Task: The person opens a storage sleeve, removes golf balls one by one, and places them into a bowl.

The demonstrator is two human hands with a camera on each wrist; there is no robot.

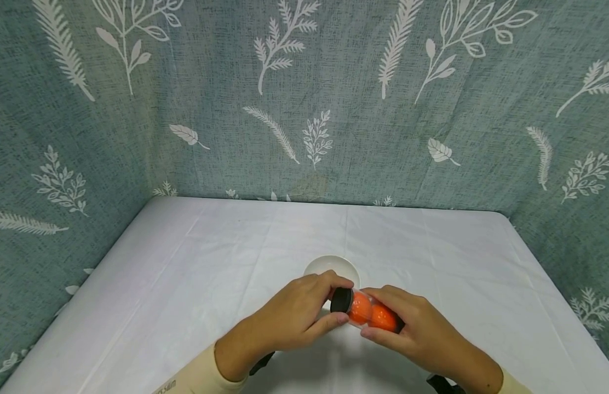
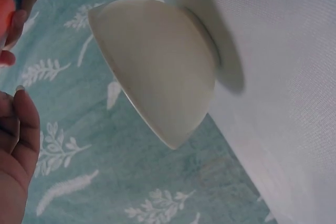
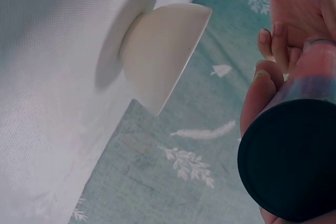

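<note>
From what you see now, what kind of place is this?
Probably a staged tabletop set rather than a lived-in room: a table under a plain white cloth, teal leaf-print fabric hung behind and beside it, and just a white bowl beyond the hands.

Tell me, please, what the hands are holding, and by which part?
A clear tube of orange balls: right hand around its body, left hand at its black cap.
</note>
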